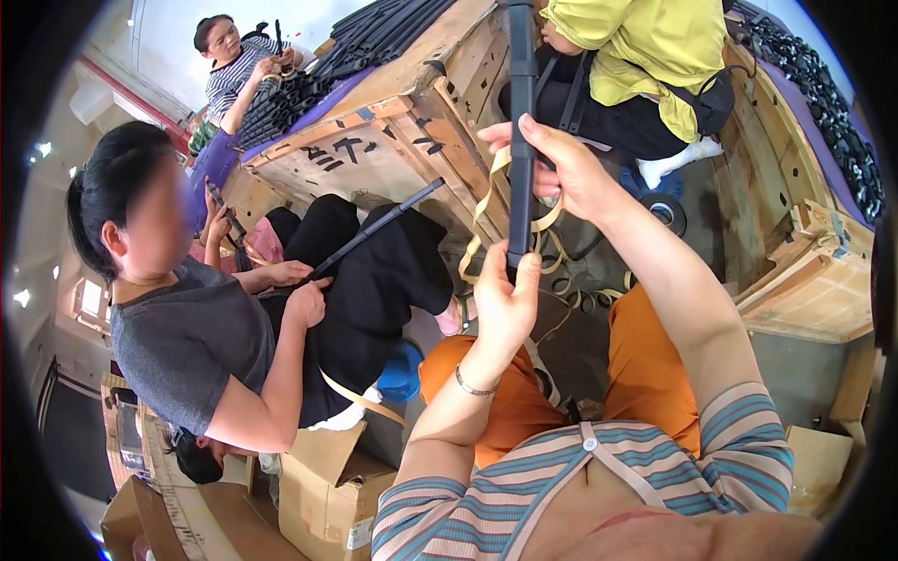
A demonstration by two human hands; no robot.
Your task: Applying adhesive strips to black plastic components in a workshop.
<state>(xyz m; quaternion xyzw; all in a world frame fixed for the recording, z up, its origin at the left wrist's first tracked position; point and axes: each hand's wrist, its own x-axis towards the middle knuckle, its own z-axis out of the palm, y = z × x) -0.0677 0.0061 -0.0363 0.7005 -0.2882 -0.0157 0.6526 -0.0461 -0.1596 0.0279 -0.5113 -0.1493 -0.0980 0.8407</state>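
Observation:
A long black bar (522, 98) stands nearly upright before me, its upper end running out past the top of the view. Around its lower end my left hand (506, 297) is closed, thumb against the side. Higher up, my right hand (572, 170) grips the same bar, with fingers behind it and the thumb along its edge. A narrow cream strip (483, 217) hangs in loose loops by the bar, next to my right hand; where it starts is hidden behind the fingers.
A co-worker (201, 346) at left holds another black bar (379, 222). Someone in a yellow top (645, 56) sits ahead. Wooden crates (402, 122) stand ahead, piled with black bars (374, 47). Cardboard boxes (323, 491) and a blue stool (402, 371) are at lower left; strip curls (580, 297) litter the floor.

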